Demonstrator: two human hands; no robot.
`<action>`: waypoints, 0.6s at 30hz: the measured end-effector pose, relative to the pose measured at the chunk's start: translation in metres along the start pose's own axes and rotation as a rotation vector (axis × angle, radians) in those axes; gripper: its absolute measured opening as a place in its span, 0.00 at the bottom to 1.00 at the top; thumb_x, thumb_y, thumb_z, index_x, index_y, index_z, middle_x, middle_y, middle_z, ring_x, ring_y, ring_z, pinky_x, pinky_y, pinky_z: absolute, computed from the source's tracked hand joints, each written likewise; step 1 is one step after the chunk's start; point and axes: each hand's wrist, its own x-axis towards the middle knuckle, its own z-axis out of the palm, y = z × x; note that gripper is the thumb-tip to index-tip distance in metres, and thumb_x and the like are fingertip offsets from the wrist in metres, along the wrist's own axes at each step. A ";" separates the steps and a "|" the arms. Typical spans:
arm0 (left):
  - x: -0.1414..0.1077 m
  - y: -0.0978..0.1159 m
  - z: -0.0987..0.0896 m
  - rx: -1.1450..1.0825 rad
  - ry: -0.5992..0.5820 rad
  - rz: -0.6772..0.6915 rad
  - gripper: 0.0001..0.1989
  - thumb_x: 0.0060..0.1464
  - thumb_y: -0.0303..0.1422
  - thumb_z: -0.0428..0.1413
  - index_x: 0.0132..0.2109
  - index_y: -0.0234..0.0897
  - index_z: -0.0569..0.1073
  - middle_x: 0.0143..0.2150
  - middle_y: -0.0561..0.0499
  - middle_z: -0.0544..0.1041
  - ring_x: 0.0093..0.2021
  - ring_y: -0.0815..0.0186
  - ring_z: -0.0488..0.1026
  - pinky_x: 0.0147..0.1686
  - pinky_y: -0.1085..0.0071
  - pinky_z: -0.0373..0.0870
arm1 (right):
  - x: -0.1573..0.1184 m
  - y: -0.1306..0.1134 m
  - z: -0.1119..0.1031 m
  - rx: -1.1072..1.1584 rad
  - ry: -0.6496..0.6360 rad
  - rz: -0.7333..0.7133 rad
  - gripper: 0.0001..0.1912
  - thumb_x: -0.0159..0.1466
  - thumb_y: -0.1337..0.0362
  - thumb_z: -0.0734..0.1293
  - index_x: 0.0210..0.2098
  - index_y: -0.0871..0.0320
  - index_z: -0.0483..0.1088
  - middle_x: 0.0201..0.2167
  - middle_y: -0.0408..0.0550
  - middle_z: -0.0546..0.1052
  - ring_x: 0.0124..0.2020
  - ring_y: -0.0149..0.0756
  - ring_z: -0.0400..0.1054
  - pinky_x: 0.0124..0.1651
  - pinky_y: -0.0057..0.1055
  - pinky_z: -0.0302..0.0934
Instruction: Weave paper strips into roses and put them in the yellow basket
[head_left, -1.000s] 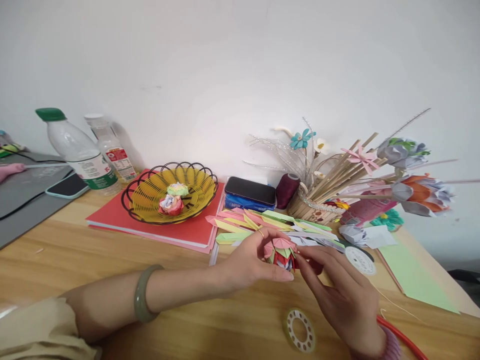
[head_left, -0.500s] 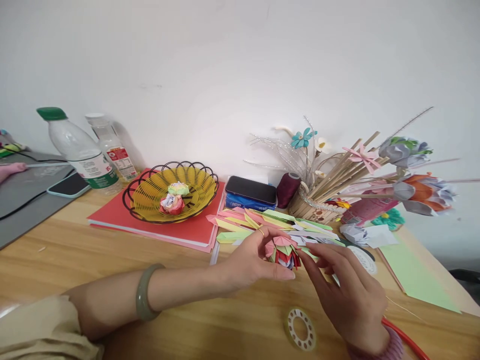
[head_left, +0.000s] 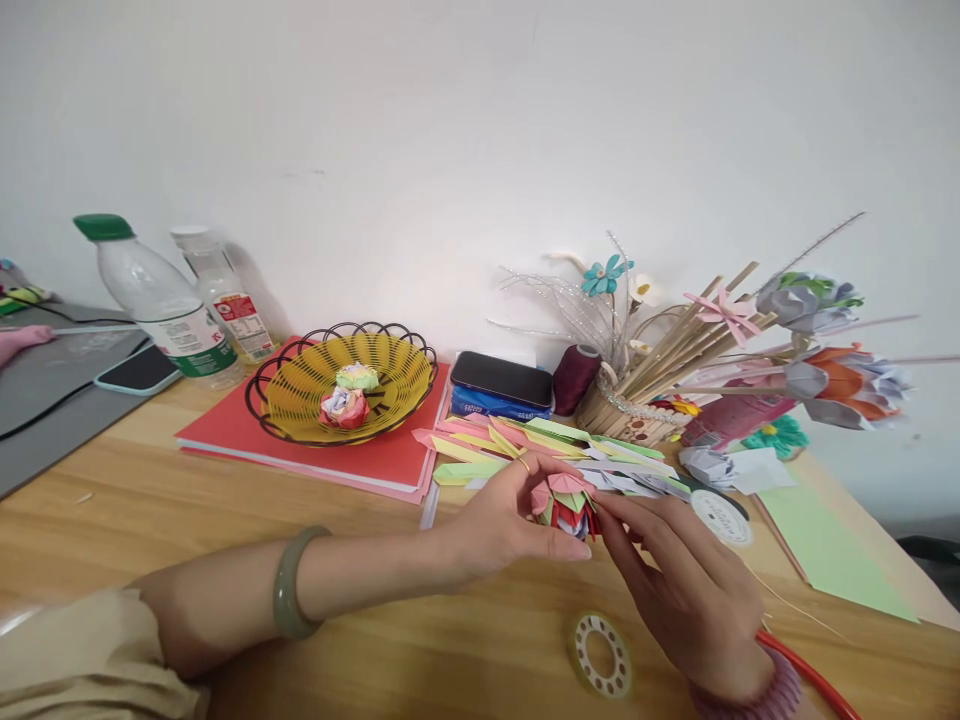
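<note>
A folded paper flower (head_left: 568, 505) in pink, green, red and pale lilac is held above the wooden table. My left hand (head_left: 517, 515) is closed around its left side, thumb below and fingers behind. On the flower's right edge, my right hand (head_left: 675, 580) pinches with thumb and forefinger; the spot between those fingertips is hidden. Behind both hands lie several folded paper strips (head_left: 495, 440) in pink, yellow, green and white. A roll of clear tape (head_left: 601, 656) rests on the table below the flower.
A yellow woven basket (head_left: 285, 385) with two paper flowers sits on red paper (head_left: 217, 430). Bottles (head_left: 161, 290) stand at left. A phone (head_left: 501, 378) on a blue pack, a thread spool (head_left: 576, 378) and a vase of paper flowers (head_left: 634, 420) line the back. Green paper (head_left: 840, 550) lies right.
My right hand has moved slightly left, its fingers drawing closer together against the flower's edge. My left hand and the flower have stayed almost still.
</note>
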 end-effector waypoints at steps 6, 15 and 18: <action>-0.001 -0.001 0.000 0.014 0.015 -0.022 0.25 0.30 0.24 0.65 0.39 0.36 0.65 0.40 0.52 0.68 0.38 0.70 0.66 0.39 0.71 0.61 | 0.006 0.000 0.000 0.168 -0.047 0.107 0.09 0.59 0.73 0.63 0.38 0.57 0.67 0.29 0.46 0.74 0.30 0.32 0.68 0.30 0.28 0.63; 0.000 -0.001 0.000 0.007 0.020 -0.014 0.25 0.31 0.23 0.65 0.39 0.36 0.65 0.39 0.52 0.68 0.38 0.70 0.65 0.40 0.71 0.60 | 0.006 0.000 0.001 0.159 -0.029 0.164 0.09 0.58 0.74 0.64 0.36 0.57 0.66 0.28 0.45 0.73 0.26 0.28 0.66 0.26 0.25 0.62; 0.000 -0.002 -0.001 0.002 0.018 -0.018 0.25 0.31 0.23 0.65 0.39 0.36 0.64 0.39 0.53 0.68 0.37 0.70 0.65 0.39 0.71 0.60 | 0.003 0.000 0.001 0.053 -0.011 0.046 0.13 0.56 0.75 0.65 0.40 0.56 0.66 0.30 0.46 0.74 0.30 0.31 0.68 0.32 0.28 0.64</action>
